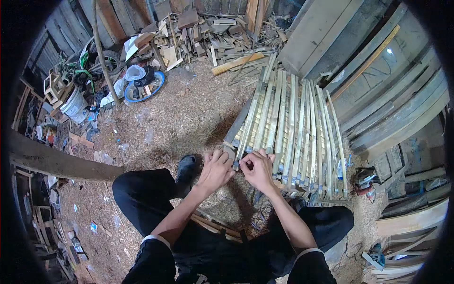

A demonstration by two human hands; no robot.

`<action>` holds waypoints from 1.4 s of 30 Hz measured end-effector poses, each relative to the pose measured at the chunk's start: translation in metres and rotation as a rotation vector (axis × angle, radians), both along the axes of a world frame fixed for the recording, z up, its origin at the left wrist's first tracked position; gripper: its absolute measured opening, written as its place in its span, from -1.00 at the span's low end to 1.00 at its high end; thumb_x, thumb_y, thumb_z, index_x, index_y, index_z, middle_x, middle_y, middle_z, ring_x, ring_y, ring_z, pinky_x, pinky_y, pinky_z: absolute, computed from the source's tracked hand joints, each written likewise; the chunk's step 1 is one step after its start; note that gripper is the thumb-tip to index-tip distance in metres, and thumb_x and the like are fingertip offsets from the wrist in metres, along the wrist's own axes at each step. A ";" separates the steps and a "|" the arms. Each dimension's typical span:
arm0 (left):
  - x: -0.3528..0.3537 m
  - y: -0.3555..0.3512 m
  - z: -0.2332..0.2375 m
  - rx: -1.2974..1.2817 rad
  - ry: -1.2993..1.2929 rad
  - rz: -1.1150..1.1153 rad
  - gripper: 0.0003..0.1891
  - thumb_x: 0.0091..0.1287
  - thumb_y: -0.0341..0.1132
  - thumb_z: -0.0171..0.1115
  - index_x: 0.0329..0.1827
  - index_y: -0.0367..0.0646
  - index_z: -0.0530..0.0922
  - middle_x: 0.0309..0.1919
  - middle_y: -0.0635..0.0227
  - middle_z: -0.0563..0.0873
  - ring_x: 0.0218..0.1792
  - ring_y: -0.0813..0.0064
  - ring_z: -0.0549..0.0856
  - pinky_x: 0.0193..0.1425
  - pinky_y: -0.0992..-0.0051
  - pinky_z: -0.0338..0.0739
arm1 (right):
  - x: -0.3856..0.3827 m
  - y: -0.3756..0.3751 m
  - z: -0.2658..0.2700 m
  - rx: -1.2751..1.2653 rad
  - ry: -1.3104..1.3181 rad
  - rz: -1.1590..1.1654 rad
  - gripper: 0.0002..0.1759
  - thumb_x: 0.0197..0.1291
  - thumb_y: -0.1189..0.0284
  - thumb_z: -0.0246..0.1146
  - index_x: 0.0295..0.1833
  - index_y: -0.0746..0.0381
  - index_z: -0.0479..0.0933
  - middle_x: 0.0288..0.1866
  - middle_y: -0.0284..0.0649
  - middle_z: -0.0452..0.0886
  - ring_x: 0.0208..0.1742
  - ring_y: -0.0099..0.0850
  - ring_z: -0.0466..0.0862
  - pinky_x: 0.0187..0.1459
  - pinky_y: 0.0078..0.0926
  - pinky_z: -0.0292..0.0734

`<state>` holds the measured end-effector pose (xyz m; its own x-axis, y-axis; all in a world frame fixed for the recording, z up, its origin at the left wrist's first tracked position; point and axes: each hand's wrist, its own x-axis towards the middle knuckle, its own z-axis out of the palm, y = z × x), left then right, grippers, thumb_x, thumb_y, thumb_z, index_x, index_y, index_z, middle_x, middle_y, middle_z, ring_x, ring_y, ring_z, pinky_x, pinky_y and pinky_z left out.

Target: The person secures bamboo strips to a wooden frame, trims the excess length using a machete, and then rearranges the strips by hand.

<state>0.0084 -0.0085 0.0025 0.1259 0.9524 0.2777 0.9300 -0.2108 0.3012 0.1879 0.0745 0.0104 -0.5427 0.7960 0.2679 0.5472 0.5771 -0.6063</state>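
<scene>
Several long, pale wooden strips (279, 118) lie side by side on a slatted stack, their near ends pointing towards me. My left hand (216, 170) is closed at the near left corner, fingertips at the dark-tipped end of one wooden strip (242, 142). On the other side of that end, my right hand (257, 169) pinches with thumb and forefinger, its other fingers curled over the neighbouring strips. The two hands are a small gap apart. My fingers partly hide the strip's end, and anything small between them cannot be made out.
Scrap wood (208, 40) is heaped by the far wall. A blue-rimmed basin (158, 87) and a white bucket (75, 106) stand at left, near a wooden post (66, 158). Boards (392, 104) lean at right, beside a red power tool (365, 184). Wood shavings cover the floor (184, 109).
</scene>
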 end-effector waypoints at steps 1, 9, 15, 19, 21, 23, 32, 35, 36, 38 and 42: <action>0.000 -0.001 0.001 -0.012 -0.023 -0.002 -0.70 0.15 -0.22 0.47 -0.13 -0.10 0.61 -0.08 0.27 0.58 0.15 0.15 0.51 0.31 0.01 0.30 | 0.001 0.000 0.000 -0.020 -0.007 0.004 -0.81 0.20 0.34 0.48 -0.37 0.12 0.61 -0.34 -0.37 0.67 -0.10 -0.32 0.57 0.04 -0.14 0.15; -0.008 -0.001 -0.001 0.070 -0.089 -0.031 -0.76 0.16 -0.30 0.45 -0.18 -0.10 0.59 -0.05 0.30 0.61 0.18 0.17 0.55 0.33 0.11 0.33 | 0.001 0.004 0.004 0.080 -0.017 0.076 -0.86 0.33 0.34 0.41 -0.24 0.15 0.67 -0.24 -0.32 0.71 -0.06 -0.32 0.59 0.12 -0.17 0.21; -0.007 -0.004 -0.003 0.048 -0.192 -0.022 -0.82 0.24 -0.33 0.41 -0.16 -0.11 0.59 -0.05 0.32 0.66 0.12 0.26 0.64 0.38 0.13 0.30 | -0.005 0.006 0.005 0.209 -0.072 0.152 -0.90 0.41 0.40 0.35 -0.07 0.17 0.69 -0.15 -0.28 0.74 0.00 -0.32 0.63 0.22 -0.19 0.31; -0.006 -0.004 -0.001 0.085 -0.192 0.013 -0.84 0.29 -0.33 0.38 -0.14 -0.09 0.59 -0.02 0.36 0.68 0.13 0.32 0.66 0.41 0.05 0.23 | -0.012 0.010 0.007 0.192 0.027 0.176 -0.96 0.36 0.51 0.33 -0.11 0.22 0.65 -0.10 -0.22 0.69 0.06 -0.22 0.63 0.17 -0.20 0.34; -0.007 -0.003 -0.003 0.100 -0.190 0.025 -0.84 0.30 -0.33 0.38 -0.12 -0.08 0.59 -0.02 0.37 0.68 0.12 0.34 0.66 0.39 0.03 0.22 | -0.013 0.012 0.004 0.181 0.015 0.206 -0.94 0.33 0.55 0.34 -0.11 0.25 0.64 -0.06 -0.20 0.69 0.07 -0.19 0.64 0.17 -0.21 0.41; -0.006 -0.002 -0.005 0.111 -0.202 0.033 -0.84 0.31 -0.32 0.37 -0.11 -0.07 0.58 -0.02 0.38 0.68 0.11 0.35 0.66 0.37 0.01 0.21 | -0.011 0.014 0.002 0.183 -0.028 0.239 -0.93 0.33 0.56 0.33 -0.10 0.26 0.63 -0.04 -0.19 0.69 0.09 -0.19 0.64 0.19 -0.19 0.43; -0.004 -0.008 -0.011 -0.011 -0.210 0.073 -0.86 0.37 -0.31 0.33 -0.07 -0.06 0.60 -0.03 0.39 0.69 0.10 0.35 0.65 0.24 0.03 0.21 | -0.015 0.010 -0.008 0.149 -0.032 0.204 -0.92 0.38 0.50 0.33 -0.08 0.25 0.62 -0.05 -0.19 0.71 0.10 -0.22 0.65 0.20 -0.16 0.47; -0.005 -0.008 -0.006 -0.023 -0.285 0.083 -0.87 0.38 -0.32 0.32 -0.07 -0.07 0.60 -0.04 0.39 0.70 0.11 0.37 0.65 0.25 0.05 0.21 | -0.016 0.005 -0.011 0.127 0.016 0.153 -0.90 0.37 0.49 0.36 -0.08 0.27 0.61 -0.02 -0.16 0.72 0.13 -0.20 0.66 0.22 -0.16 0.47; -0.006 -0.008 0.000 -0.042 -0.353 0.083 -0.87 0.37 -0.32 0.34 -0.08 -0.07 0.63 -0.03 0.39 0.71 0.12 0.35 0.64 0.29 0.08 0.20 | -0.016 0.002 -0.013 0.126 0.048 0.123 -0.88 0.37 0.49 0.38 -0.08 0.28 0.61 0.00 -0.14 0.73 0.14 -0.19 0.67 0.22 -0.16 0.47; -0.009 -0.006 0.001 -0.055 -0.415 0.081 -0.87 0.37 -0.33 0.36 -0.09 -0.07 0.66 -0.01 0.40 0.73 0.13 0.34 0.64 0.33 0.11 0.19 | -0.014 -0.001 -0.017 0.041 0.132 0.100 -0.87 0.36 0.49 0.39 -0.08 0.28 0.62 0.01 -0.13 0.73 0.15 -0.18 0.67 0.23 -0.16 0.47; -0.008 0.004 -0.022 0.033 -0.734 0.060 -0.91 0.37 -0.33 0.43 -0.14 -0.08 0.74 0.05 0.44 0.77 0.21 0.34 0.60 0.41 0.20 0.24 | -0.012 0.000 -0.019 -0.208 0.324 0.028 -0.87 0.31 0.52 0.44 -0.10 0.32 0.65 -0.05 -0.12 0.73 0.09 -0.21 0.70 0.18 -0.23 0.51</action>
<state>0.0006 -0.0046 -0.0199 -0.1560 0.9414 0.2991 0.5015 -0.1854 0.8450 0.1758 0.0745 -0.0087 -0.4788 0.8375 0.2634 0.2941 0.4357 -0.8507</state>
